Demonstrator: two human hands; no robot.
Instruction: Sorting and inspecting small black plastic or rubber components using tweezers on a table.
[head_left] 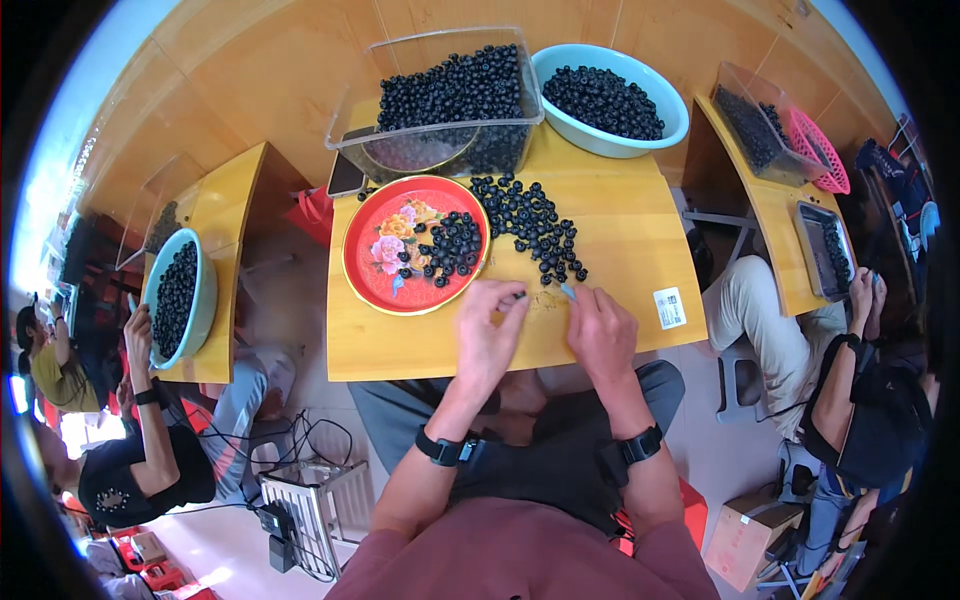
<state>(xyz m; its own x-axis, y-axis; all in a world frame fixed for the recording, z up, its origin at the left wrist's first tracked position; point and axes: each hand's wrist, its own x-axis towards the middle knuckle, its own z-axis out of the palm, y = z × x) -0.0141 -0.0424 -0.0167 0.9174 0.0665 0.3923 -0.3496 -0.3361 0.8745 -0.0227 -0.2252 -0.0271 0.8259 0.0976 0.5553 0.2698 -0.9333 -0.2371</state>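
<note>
My left hand (485,335) is over the near part of the yellow wooden table, with one small black, round, bead-like piece (519,295) pinched between thumb and finger. Close by on its right, my right hand (606,335) grips a small pale-blue tool (568,291); only its tip shows, so its kind is unclear. Beyond both hands lies a loose pile of the same black pieces (535,222). A round red tray (365,225) with a gold rim and painted flowers sits to the left, more pieces heaped on its right side.
Behind the tray stand a clear plastic bin (440,130) and a light-blue basin (600,150), both filled with black pieces. A phone (346,178) lies by the bin. A white label (670,308) is on the table's right. People work at side tables (785,240).
</note>
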